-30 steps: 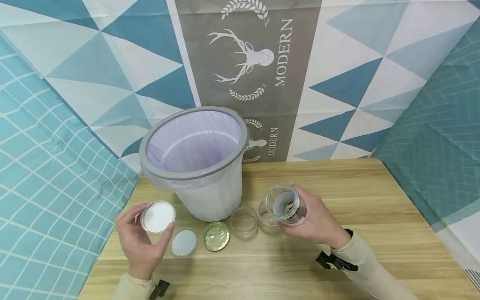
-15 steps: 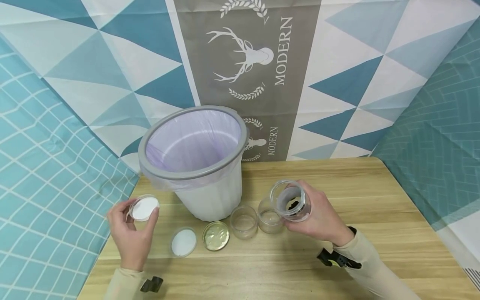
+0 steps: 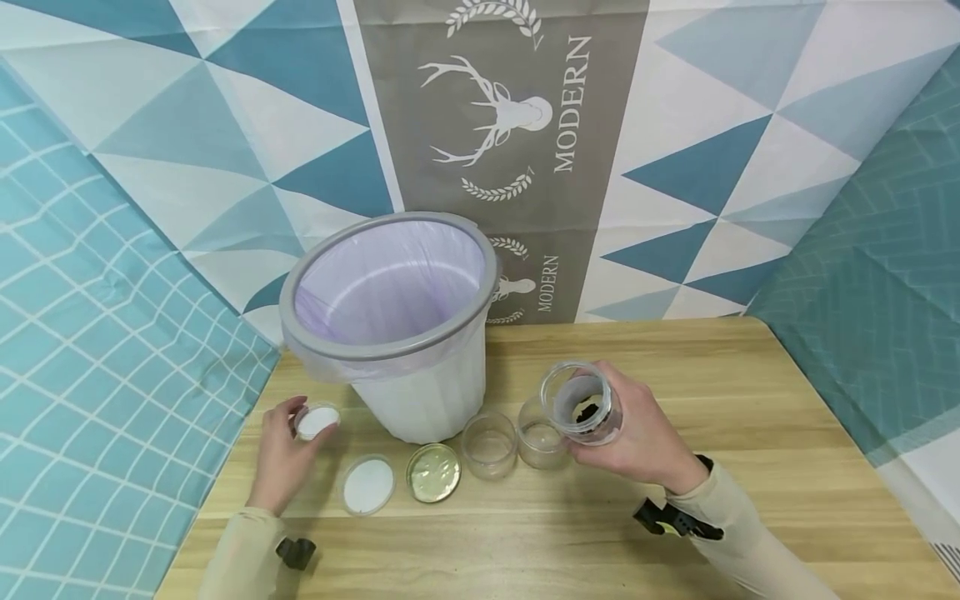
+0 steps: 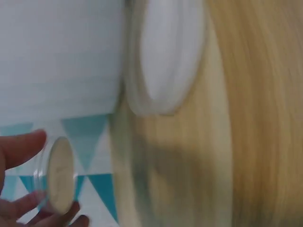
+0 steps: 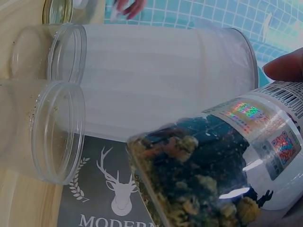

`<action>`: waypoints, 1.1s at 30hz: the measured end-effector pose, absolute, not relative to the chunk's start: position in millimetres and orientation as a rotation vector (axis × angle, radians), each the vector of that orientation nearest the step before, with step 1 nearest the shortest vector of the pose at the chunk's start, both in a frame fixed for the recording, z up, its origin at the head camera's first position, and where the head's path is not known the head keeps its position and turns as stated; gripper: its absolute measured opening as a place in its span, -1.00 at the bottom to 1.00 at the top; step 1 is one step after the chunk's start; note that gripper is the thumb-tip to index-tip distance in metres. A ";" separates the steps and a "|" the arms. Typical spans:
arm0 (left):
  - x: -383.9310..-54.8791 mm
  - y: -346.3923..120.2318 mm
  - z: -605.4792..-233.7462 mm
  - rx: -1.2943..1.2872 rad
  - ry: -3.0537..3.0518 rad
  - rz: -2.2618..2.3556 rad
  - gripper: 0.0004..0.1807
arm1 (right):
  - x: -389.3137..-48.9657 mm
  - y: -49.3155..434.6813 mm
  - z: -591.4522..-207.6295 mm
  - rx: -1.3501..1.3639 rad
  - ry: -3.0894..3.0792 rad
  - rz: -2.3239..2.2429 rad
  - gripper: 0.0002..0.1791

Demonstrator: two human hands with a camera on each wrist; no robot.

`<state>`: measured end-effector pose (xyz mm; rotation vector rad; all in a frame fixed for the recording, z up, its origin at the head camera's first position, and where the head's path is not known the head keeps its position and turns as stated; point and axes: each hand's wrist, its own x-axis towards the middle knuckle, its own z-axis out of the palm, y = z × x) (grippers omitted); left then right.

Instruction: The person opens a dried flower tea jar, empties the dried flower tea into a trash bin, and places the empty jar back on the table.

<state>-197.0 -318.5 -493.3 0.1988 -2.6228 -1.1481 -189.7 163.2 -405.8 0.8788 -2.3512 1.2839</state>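
Observation:
In the head view my left hand (image 3: 283, 462) holds a round clear lid with a white disc (image 3: 318, 422) by its edge, thumb on one side and fingers on the other, close over the table at the left. The same lid (image 4: 60, 175) shows in the left wrist view. On the right, my right hand (image 3: 645, 433) grips a clear, labelled jar (image 5: 203, 170), tilted, its open mouth facing up towards the head camera. Dried yellowish flowers and dark bits lie at its bottom. Two open clear jars, one nearer (image 3: 489, 446) and one beside the hand (image 3: 538, 442), stand on the table.
A white bin (image 3: 423, 396) with a grey rim and a purple liner stands at the back left. Before it lie another white-centred lid (image 3: 367, 486) and a gold-coloured round lid (image 3: 433, 472). Patterned cloth (image 3: 675, 167) hangs behind the wooden table (image 3: 697, 375).
My left hand has carried its lid leftward, then down towards the table near the bin. The right hand has shifted slightly right with the jar, so dark contents show through its mouth.

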 end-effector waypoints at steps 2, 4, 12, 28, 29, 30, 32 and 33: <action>-201.7 -324.7 -499.4 0.171 -2.715 -1.121 -0.19 | -188.9 163.9 -406.0 0.884 -2.346 1.283 -0.25; -204.3 -329.7 -505.2 0.159 -2.785 -1.096 -0.17 | -188.0 164.5 -405.8 0.885 -2.344 1.287 -0.26; -209.7 -336.1 -521.2 0.113 -2.919 -1.053 -0.08 | -186.8 167.0 -404.8 0.860 -2.343 1.287 -0.27; -211.2 -334.1 -522.5 0.123 -3.056 -0.865 -0.07 | -189.0 170.3 -403.1 0.849 -2.343 1.277 -0.28; -211.6 -333.5 -521.7 0.122 -3.064 -0.860 -0.06 | -189.3 170.6 -403.2 0.850 -2.341 1.275 -0.27; -211.9 -332.9 -521.3 0.122 -3.069 -0.854 -0.05 | -189.5 170.9 -403.5 0.852 -2.340 1.275 -0.27; -211.5 -331.0 -519.4 0.128 -3.075 -0.846 -0.02 | -190.2 171.5 -403.5 0.856 -2.338 1.270 -0.27; -210.9 -329.8 -517.9 0.130 -3.070 -0.834 0.00 | -190.5 171.8 -403.3 0.858 -2.338 1.268 -0.27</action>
